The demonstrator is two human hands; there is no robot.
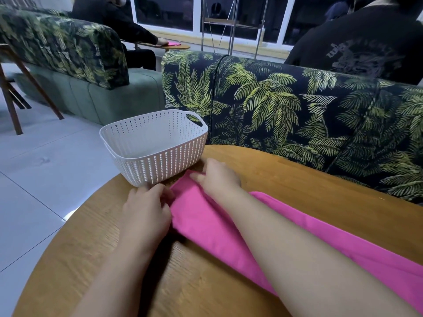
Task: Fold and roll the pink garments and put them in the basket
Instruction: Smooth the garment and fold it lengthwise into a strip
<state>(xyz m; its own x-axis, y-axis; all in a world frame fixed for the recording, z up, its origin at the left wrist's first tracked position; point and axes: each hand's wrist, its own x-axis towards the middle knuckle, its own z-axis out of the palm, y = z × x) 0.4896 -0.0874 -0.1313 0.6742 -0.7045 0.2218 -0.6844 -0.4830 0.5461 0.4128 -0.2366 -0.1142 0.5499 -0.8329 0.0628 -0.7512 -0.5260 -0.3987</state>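
Two bare forearms reach forward from the bottom of the view across a round wooden tabletop point(286, 177), where a pink garment point(219, 225) lies folded into a long narrow strip running from the lower right edge toward the centre. The left hand point(146, 211) sits at the strip's near-left corner, its fingers curled and its grip pinched on the cloth's end. The right hand point(217, 177) rests on the far corner of the same end, fingers bent down over the edge of the fabric, which is lifted slightly there; its grip is closed on the cloth. Just beyond the hands, a white slotted plastic basket point(160, 161) stands on the far-left edge of the tabletop, touching or nearly touching the garment's end, with nothing visible inside it. Behind the tabletop runs a sofa point(297, 106) upholstered in dark fabric printed with green palm leaves, and a second sofa point(64, 46) in a similar print stands at upper left on a pale tiled floor point(45, 170). A person in dark clothing point(366, 46) sits at upper right, and another person point(109, 19) sits at upper left with a hand on a pink cloth point(174, 43) on a distant table.
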